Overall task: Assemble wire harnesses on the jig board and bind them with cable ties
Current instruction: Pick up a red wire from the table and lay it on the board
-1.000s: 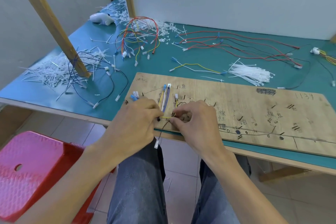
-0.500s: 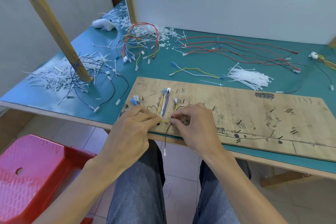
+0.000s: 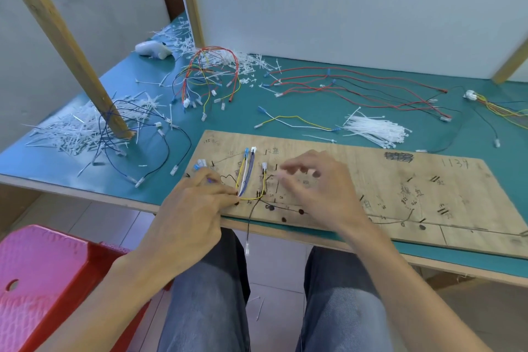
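Observation:
A wooden jig board (image 3: 400,180) lies on the teal table. At its left end, yellow, white and blue wires (image 3: 245,173) run between nails, and one black wire (image 3: 251,220) hangs off the front edge. My left hand (image 3: 197,209) rests on the board's left corner, its fingertips pressing the wire bundle near a nail. My right hand (image 3: 317,189) hovers just right of the wires with fingers spread and blurred, holding nothing. A bundle of white cable ties (image 3: 374,130) lies behind the board.
Loose red and black wires (image 3: 357,86) spread across the back of the table. A multicoloured harness (image 3: 208,77) lies at back left. Cut tie scraps (image 3: 74,129) pile around a slanted wooden post (image 3: 63,40). A red stool (image 3: 43,280) stands at lower left.
My right hand has let go of the wires and lifted away to the right, fingers opening. The left hand stays on the bundle.

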